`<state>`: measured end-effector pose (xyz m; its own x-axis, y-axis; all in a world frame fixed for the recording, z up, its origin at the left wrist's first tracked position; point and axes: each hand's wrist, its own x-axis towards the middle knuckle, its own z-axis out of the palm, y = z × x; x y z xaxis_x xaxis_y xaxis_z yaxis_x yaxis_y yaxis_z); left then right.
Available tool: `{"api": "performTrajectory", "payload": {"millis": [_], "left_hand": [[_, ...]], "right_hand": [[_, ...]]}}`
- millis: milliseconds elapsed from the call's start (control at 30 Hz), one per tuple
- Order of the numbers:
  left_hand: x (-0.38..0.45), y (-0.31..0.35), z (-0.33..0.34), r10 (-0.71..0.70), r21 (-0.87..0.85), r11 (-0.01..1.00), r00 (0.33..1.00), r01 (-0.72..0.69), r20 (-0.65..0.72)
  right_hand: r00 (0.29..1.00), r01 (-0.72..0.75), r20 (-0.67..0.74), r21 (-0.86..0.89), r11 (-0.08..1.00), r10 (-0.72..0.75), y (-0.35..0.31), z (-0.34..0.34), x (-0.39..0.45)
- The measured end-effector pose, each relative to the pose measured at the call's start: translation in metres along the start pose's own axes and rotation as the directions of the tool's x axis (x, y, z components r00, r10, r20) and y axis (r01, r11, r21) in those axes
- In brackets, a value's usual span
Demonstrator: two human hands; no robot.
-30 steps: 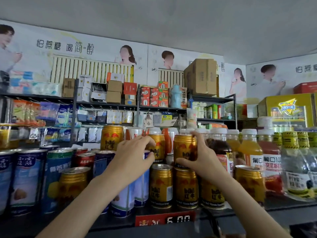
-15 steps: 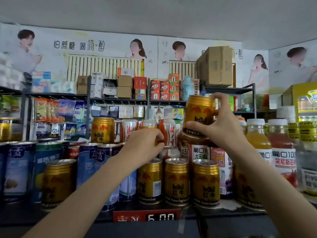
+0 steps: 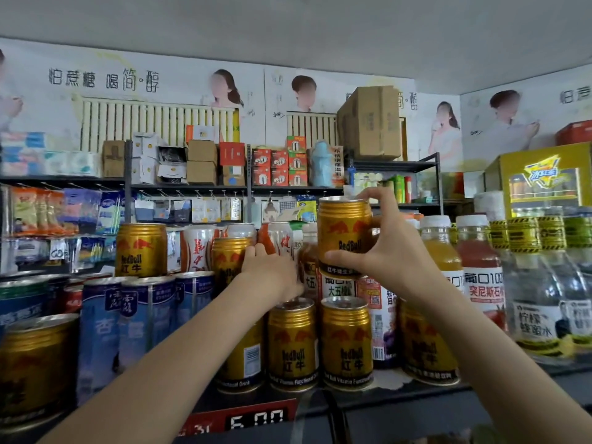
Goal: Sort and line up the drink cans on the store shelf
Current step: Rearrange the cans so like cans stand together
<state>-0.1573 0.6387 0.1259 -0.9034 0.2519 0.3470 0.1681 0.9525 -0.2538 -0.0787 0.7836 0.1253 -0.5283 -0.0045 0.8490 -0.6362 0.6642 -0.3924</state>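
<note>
Right hand [image 3: 389, 251] grips a gold can [image 3: 344, 237], thumb under, fingers over the rim, held above the front row of gold cans [image 3: 320, 344] on the shelf [image 3: 416, 390]. Left hand [image 3: 269, 272] curls around a stacked gold can [image 3: 229, 261] behind.

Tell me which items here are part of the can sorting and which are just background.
In the job: gold can held in the right hand; gold can under the left hand; front gold cans.
Background: juice bottles, blue cans, cardboard box.
</note>
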Motion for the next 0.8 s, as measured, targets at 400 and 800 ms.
{"api": "performTrajectory", "payload": {"millis": [400,800], "left_hand": [[-0.002,-0.006,0.014,0.07,-0.502,0.844,0.967,-0.188,-0.244],[-0.025,-0.032,-0.036,-0.28,-0.835,0.451,0.839,-0.314,-0.467]], "right_hand": [[1.0,0.006,-0.028,-0.004,1.0,-0.006,0.006,0.006,-0.007],[0.982,-0.016,-0.184,0.164,0.986,0.046,-0.003,0.002,-0.003]]}}
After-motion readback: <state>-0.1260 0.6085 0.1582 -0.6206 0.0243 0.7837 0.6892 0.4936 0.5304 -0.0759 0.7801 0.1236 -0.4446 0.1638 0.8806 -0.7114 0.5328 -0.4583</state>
